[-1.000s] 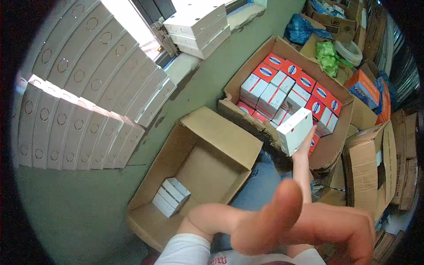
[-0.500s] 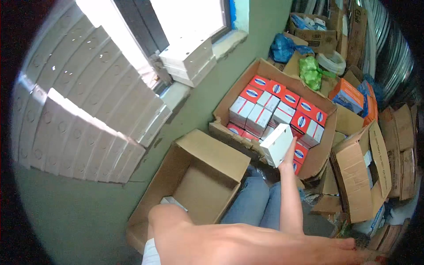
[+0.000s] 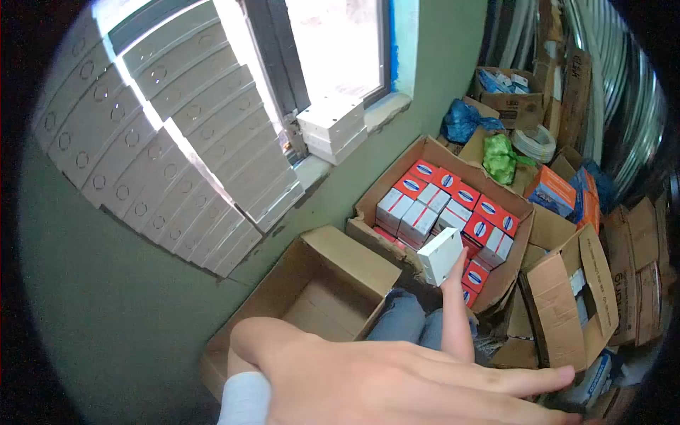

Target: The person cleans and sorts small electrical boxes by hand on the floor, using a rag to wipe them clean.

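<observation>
My right hand (image 3: 453,273) reaches forward and grips a small white box (image 3: 439,255) from below, just above the near rim of an open carton (image 3: 368,202). That carton is packed with red and white boxes (image 3: 453,205). My left hand (image 3: 397,375) fills the bottom of the view close to the camera, fingers stretched out to the right and holding nothing; a white sleeve (image 3: 241,400) shows at its wrist. A second open carton (image 3: 319,297) lies in front of me on the left, and my left hand hides part of its inside.
Stacks of white boxes with round marks (image 3: 177,156) lean along the green wall. More white boxes (image 3: 333,127) rest on the window sill. A green bag (image 3: 499,159), a blue bag (image 3: 460,120), orange boxes (image 3: 559,191) and more cartons (image 3: 567,297) crowd the right.
The view has tilted upward, showing more window and wall. My left hand has flattened across the bottom, thumb no longer raised. My right hand still holds the white box by the carton.
</observation>
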Demonstrator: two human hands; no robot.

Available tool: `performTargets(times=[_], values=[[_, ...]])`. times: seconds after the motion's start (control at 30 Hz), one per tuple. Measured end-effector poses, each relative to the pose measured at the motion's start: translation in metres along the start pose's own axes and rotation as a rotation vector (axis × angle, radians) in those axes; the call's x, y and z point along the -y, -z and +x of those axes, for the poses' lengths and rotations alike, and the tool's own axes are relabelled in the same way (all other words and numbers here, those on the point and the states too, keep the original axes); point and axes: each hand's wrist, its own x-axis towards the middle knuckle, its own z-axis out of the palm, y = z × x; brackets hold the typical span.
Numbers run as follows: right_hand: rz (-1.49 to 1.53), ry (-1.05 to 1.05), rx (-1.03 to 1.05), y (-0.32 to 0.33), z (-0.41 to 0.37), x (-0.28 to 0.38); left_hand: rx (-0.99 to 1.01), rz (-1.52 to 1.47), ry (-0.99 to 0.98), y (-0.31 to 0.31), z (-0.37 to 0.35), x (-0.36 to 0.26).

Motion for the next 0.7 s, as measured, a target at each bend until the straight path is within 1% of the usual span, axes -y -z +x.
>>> performTargets(times=[0.07, 0.13, 0.2, 0.23, 0.27, 0.3, 0.33, 0.37, 0.4, 0.43, 0.47, 0.5, 0.53, 0.6, 0.7], values=[[-0.028, 0.025, -0.033, -0.001, -0.001, -0.003, -0.052, -0.018, 0.053, -0.001, 0.003, -0.002], [-0.038, 0.039, -0.036, -0.010, -0.010, 0.001, -0.242, 0.009, 0.166, 0.006, -0.004, -0.032], [-0.036, 0.027, -0.028, -0.013, -0.012, 0.007, -0.434, 0.038, 0.218, 0.016, -0.022, -0.059], [-0.033, 0.005, -0.015, -0.012, -0.011, 0.008, -0.554, 0.070, 0.153, 0.019, -0.039, -0.058], [-0.030, -0.019, -0.004, -0.011, -0.012, 0.009, -0.573, 0.091, 0.180, 0.032, -0.059, -0.053], [-0.036, -0.021, 0.008, -0.011, -0.013, 0.009, -0.506, 0.142, 0.258, 0.053, -0.085, -0.042], [-0.045, -0.023, 0.022, -0.015, -0.015, 0.011, -0.459, 0.340, 0.411, 0.074, -0.116, -0.027], [-0.058, -0.023, 0.036, -0.015, -0.016, 0.015, -0.505, 0.517, 0.735, 0.079, -0.124, -0.007], [-0.090, -0.009, 0.038, -0.011, -0.014, 0.014, -0.490, 0.536, 1.025, 0.087, -0.127, 0.020], [-0.121, 0.004, 0.042, -0.003, -0.007, 0.011, -0.418, 0.622, 1.184, 0.090, -0.139, 0.049], [-0.168, 0.036, 0.012, 0.000, -0.006, 0.011, -0.267, 0.684, 1.248, 0.106, -0.170, 0.080], [-0.217, 0.066, -0.019, 0.002, -0.005, 0.012, -0.047, 0.911, 1.298, 0.115, -0.197, 0.106], [-0.266, 0.095, -0.051, 0.005, -0.004, 0.012, 0.237, 1.095, 1.238, 0.115, -0.207, 0.121], [-0.470, 0.158, -0.231, -0.009, -0.021, 0.027, 0.382, 1.247, 1.323, 0.111, -0.233, 0.153], [-0.511, 0.266, -0.305, -0.005, -0.023, 0.041, -0.153, 1.041, 1.397, 0.115, -0.259, 0.192]])
